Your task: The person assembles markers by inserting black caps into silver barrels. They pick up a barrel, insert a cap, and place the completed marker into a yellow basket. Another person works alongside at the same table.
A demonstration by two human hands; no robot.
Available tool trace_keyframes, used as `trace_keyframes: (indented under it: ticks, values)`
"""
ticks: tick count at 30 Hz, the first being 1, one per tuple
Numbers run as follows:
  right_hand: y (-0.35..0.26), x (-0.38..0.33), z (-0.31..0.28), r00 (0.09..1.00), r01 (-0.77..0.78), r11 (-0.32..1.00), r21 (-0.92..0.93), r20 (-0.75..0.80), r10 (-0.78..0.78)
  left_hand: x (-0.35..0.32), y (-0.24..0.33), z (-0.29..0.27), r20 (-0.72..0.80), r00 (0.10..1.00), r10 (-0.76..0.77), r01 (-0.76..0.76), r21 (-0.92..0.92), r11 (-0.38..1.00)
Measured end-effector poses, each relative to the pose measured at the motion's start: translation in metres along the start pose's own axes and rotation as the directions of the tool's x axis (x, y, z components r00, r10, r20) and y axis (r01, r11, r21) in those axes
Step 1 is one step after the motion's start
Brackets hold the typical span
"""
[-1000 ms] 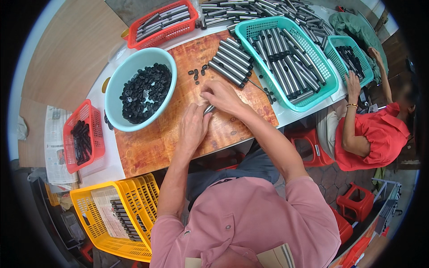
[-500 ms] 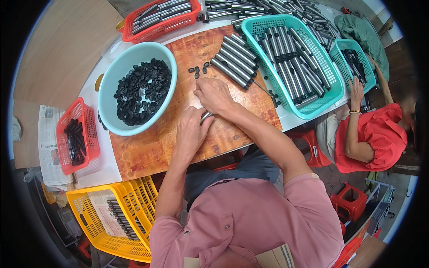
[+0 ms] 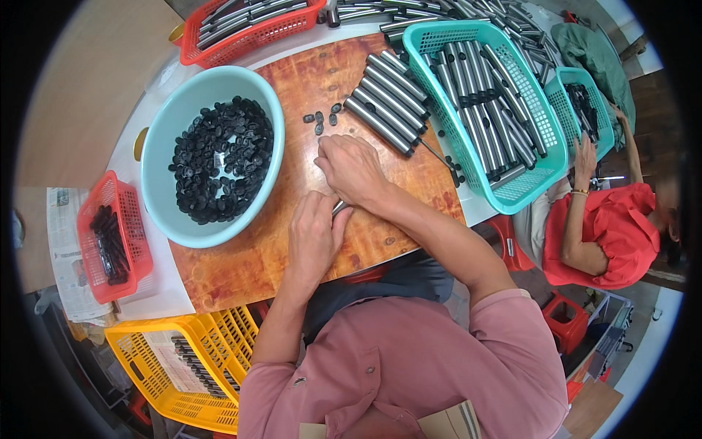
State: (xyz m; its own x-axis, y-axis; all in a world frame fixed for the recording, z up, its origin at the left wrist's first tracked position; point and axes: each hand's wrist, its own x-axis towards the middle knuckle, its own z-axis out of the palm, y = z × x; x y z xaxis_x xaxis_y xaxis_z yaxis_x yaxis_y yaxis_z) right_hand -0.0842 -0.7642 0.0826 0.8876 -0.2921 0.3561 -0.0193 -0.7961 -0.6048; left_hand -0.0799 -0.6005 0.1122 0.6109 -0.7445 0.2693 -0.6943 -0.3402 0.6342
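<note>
My left hand [image 3: 313,233] is closed around a short metal tube [image 3: 339,208], whose shiny end shows beside the thumb. Just beyond it, my right hand [image 3: 354,170] is closed too, its fingers curled under; what it holds is hidden beneath the knuckles. Both hands touch over the wooden board [image 3: 241,274]. A few small black oval caps [image 3: 319,117] lie on the board past the right hand. To their right rests a row of steel tubes with black ends [image 3: 380,121], side by side, with a thin rod [image 3: 437,152] near them.
At left stands a light-blue basin [image 3: 153,172] of black caps, beside a red basket [image 3: 139,219] of black parts. Right is a turquoise basket [image 3: 552,164] of tubes; a red basket [image 3: 252,47] stands behind. Yellow crates [image 3: 197,322] sit lower left. A red-sleeved person [image 3: 603,234] works at right.
The whole view has shifted slightly. Both hands stay together at nearly the same spot on the board, still closed. The nearby person's hand remains by the small turquoise basket.
</note>
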Motion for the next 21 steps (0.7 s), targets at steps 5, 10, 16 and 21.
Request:
trace_keyframes:
  ticks: [5,10,16,21]
  values:
    - [-0.005,-0.005,-0.003,0.999,-0.033,0.999,0.01,-0.01,0.033,-0.008,0.0,0.008,0.006,1.0,0.009,-0.009,0.035,0.999]
    - [-0.004,-0.008,-0.004,0.997,-0.053,0.999,0.007,-0.062,0.053,-0.006,0.003,0.01,-0.014,1.0,0.028,-0.026,0.102,0.994]
    - [0.002,0.0,-0.003,0.941,-0.288,0.872,0.396,-0.053,0.335,-0.002,-0.005,0.009,-0.091,0.996,0.023,-0.019,0.046,0.999]
    - [0.021,-0.003,0.005,0.892,-0.228,0.653,0.723,-0.113,0.437,-0.015,0.0,-0.016,0.145,0.89,-0.432,0.39,-0.733,0.557]
